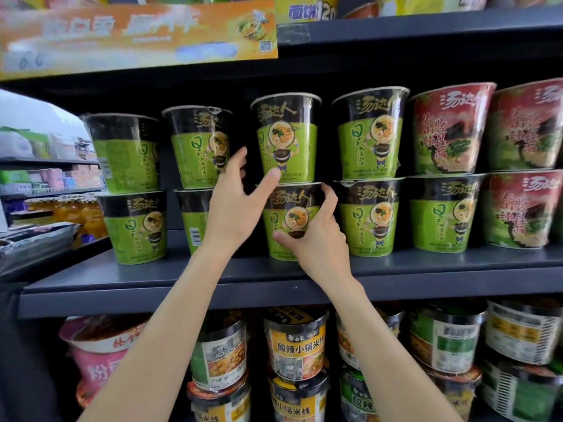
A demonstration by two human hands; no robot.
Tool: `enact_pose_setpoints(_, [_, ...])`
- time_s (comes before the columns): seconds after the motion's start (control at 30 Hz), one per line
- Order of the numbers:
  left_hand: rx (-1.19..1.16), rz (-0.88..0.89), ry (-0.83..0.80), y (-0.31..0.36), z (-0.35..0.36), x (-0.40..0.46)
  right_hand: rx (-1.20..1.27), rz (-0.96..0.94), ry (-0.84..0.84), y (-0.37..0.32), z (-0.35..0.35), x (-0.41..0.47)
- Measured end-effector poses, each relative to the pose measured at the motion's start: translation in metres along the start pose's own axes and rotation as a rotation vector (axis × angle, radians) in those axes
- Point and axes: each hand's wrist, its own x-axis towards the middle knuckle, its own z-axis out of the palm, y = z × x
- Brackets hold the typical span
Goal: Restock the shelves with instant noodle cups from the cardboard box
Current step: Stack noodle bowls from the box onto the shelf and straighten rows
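Green-and-black instant noodle cups stand stacked two high on the middle shelf (182, 287). My right hand (316, 239) grips the lower centre cup (292, 208) with thumb and fingers around its right side. My left hand (234, 202) is spread, its thumb tip touching the bottom of the upper centre cup (286, 138) and its fingers reaching behind it, between the two stacks. The upper cup rests on the lower one. The cardboard box is out of view.
Red noodle cups (451, 129) fill the shelf's right end. More green cups (134, 226) stand to the left. Yellow, green and pink cups (295, 348) crowd the shelf below. An orange sign (137, 35) hangs from the shelf above. An aisle with bottles (73, 214) shows at far left.
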Motion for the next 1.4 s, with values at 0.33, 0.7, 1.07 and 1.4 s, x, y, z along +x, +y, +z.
enact_pose_setpoints(0.33, [-0.201,-0.174,-0.206,0.0,0.014,0.048,-0.043,-0.009,0.016,0.001,0.002,-0.001])
enact_pose_setpoints(0.7, [-0.117,-0.098,-0.096,0.0,0.019,0.044,-0.125,-0.008,0.09,-0.001,0.005,-0.006])
enact_pose_setpoints(1.07, [-0.088,-0.062,-0.099,-0.002,0.021,0.04,-0.197,-0.007,0.147,-0.002,0.006,-0.006])
enact_pose_setpoints(1.4, [0.212,0.324,0.468,-0.034,-0.054,-0.013,-0.056,-0.494,0.271,-0.03,0.001,-0.027])
